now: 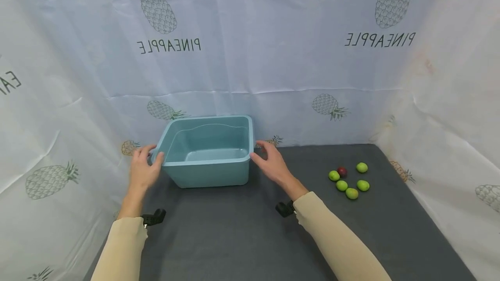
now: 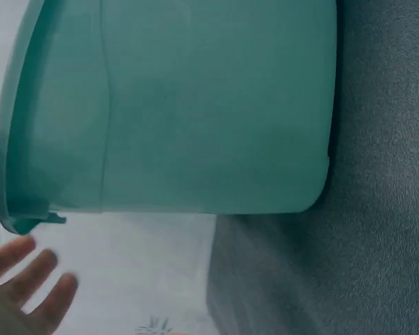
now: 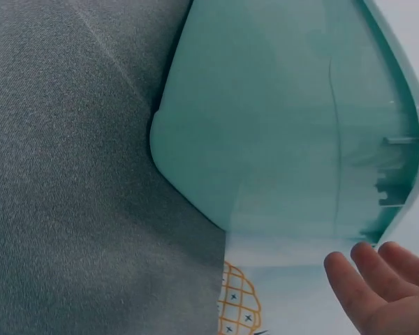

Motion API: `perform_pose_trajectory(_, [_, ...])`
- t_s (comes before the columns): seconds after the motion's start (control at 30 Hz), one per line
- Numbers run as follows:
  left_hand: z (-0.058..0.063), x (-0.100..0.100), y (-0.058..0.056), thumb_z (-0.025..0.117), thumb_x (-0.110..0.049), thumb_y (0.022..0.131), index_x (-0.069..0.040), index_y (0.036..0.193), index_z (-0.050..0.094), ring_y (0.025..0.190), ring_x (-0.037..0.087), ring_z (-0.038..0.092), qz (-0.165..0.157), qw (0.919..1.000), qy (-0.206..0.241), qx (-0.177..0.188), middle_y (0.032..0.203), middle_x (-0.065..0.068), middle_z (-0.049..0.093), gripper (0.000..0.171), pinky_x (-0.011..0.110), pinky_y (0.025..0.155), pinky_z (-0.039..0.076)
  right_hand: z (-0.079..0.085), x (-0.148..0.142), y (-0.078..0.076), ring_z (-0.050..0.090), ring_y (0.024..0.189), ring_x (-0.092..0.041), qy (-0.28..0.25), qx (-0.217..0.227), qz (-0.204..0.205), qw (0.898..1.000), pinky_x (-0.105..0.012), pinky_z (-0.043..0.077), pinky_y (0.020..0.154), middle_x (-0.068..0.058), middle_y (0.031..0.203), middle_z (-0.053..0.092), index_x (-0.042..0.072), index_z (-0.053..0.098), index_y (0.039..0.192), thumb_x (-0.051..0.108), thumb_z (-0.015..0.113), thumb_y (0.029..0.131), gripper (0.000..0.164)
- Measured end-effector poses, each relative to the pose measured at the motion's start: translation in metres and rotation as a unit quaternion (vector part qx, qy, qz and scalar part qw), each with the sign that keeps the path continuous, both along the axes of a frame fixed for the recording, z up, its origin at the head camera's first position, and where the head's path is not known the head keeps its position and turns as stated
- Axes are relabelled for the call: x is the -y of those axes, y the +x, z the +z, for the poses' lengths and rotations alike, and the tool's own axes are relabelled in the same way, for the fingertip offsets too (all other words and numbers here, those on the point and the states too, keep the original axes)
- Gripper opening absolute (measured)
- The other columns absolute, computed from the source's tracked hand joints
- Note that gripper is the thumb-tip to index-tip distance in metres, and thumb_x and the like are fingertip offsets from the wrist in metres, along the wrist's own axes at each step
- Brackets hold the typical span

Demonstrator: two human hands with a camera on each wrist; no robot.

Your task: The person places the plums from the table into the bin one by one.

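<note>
A light blue plastic bin [image 1: 207, 174] stands upright on the dark table against the back cloth, with nothing inside it. My left hand [image 1: 143, 169] is at its left rim, thumb near the front corner and fingers spread outside. In the left wrist view the fingers [image 2: 52, 300] are loosely extended beside the rim. On the opposite side, my right hand [image 1: 274, 164] has its thumb close to the right rim. Its fingers [image 3: 349, 279] reach past the bin's side, fairly straight and spread, in the right wrist view.
Several small green fruits [image 1: 352, 193] and one dark red fruit [image 1: 342, 172] lie in a loose group on the right of the dark table [image 1: 218, 237]. White cloth [image 1: 281, 64] printed with pineapples hangs behind and at both sides.
</note>
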State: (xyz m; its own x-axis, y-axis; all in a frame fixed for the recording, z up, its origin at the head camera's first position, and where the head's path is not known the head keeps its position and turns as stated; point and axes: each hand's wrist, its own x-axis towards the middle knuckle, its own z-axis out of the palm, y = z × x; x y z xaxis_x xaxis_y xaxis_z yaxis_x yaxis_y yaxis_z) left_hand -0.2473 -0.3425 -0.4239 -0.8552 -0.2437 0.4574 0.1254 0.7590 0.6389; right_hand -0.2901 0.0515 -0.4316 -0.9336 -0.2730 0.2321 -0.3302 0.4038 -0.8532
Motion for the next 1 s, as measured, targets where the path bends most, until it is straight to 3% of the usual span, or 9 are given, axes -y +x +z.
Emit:
perform_pose_trajectory(0.17, [-0.001,0.007,-0.003,0.051,-0.033,0.107,0.002,0.152,0.039,0.140,0.054,0.033,-0.040,0.9912,0.102,0.075,0.151,0.034,0.036,0.058,0.064,0.111,0.029,-0.005,0.006,-0.006,0.043,0.139,-0.040,-0.018,0.029,0.015,0.999,-0.058,0.040,0.105,-0.018,0.157,0.038,0.010,0.038,0.156,0.039,0.060,0.102,0.065])
perform_pose_trajectory(0.27, [-0.001,0.010,-0.006,0.048,-0.033,0.108,0.000,0.156,0.032,0.145,0.053,0.026,-0.057,0.9841,0.132,0.104,0.157,0.033,0.028,0.061,0.065,0.113,0.025,-0.009,0.009,-0.009,0.042,0.139,-0.041,-0.030,0.047,0.024,0.998,-0.059,0.041,0.104,-0.020,0.158,0.035,0.014,0.034,0.158,0.041,0.061,0.102,0.068])
perform_pose_trajectory(0.4, [-0.002,0.012,-0.012,0.045,-0.029,0.109,-0.004,0.160,0.027,0.143,0.052,0.029,-0.082,0.9750,0.163,0.127,0.160,0.032,0.023,0.060,0.065,0.109,0.030,-0.012,0.011,-0.013,0.042,0.140,-0.038,-0.042,0.063,0.027,0.997,-0.058,0.040,0.104,-0.018,0.159,0.034,0.019,0.032,0.159,0.042,0.062,0.101,0.069])
perform_pose_trajectory(0.57, [-0.004,0.012,-0.017,0.040,-0.022,0.109,-0.010,0.163,0.020,0.146,0.051,0.024,-0.117,0.9559,0.224,0.149,0.167,0.024,0.009,0.058,0.065,0.107,0.033,-0.014,0.013,-0.014,0.039,0.144,-0.036,-0.093,0.109,0.046,0.989,-0.056,0.042,0.105,-0.015,0.160,0.032,0.024,0.030,0.160,0.038,0.062,0.102,0.068])
perform_pose_trajectory(0.77, [-0.006,0.012,-0.019,0.038,-0.018,0.109,-0.008,0.162,0.021,0.148,0.051,0.019,-0.129,0.9480,0.244,0.158,0.169,0.020,0.004,0.057,0.066,0.110,0.030,-0.015,0.017,-0.016,0.045,0.139,-0.039,-0.164,0.150,0.076,0.972,-0.061,0.042,0.103,-0.021,0.158,0.031,0.021,0.024,0.161,0.027,0.061,0.104,0.068])
perform_pose_trajectory(0.9, [-0.006,0.015,-0.018,0.037,-0.017,0.108,-0.008,0.161,0.023,0.144,0.051,0.028,-0.135,0.9446,0.254,0.158,0.167,0.023,0.009,0.055,0.045,0.098,0.046,-0.014,0.018,-0.018,0.046,0.138,-0.039,-0.169,0.149,0.072,0.972,-0.063,0.042,0.103,-0.021,0.159,0.031,0.021,0.025,0.161,0.026,0.060,0.104,0.068])
perform_pose_trajectory(1.0, [-0.005,0.016,-0.018,0.037,-0.017,0.108,-0.009,0.161,0.025,0.141,0.051,0.033,-0.137,0.9429,0.259,0.158,0.166,0.025,0.011,0.055,0.025,0.082,0.048,-0.014,0.016,-0.018,0.046,0.137,-0.039,-0.174,0.146,0.069,0.971,-0.064,0.042,0.102,-0.023,0.157,0.033,0.020,0.026,0.160,0.025,0.061,0.103,0.067])
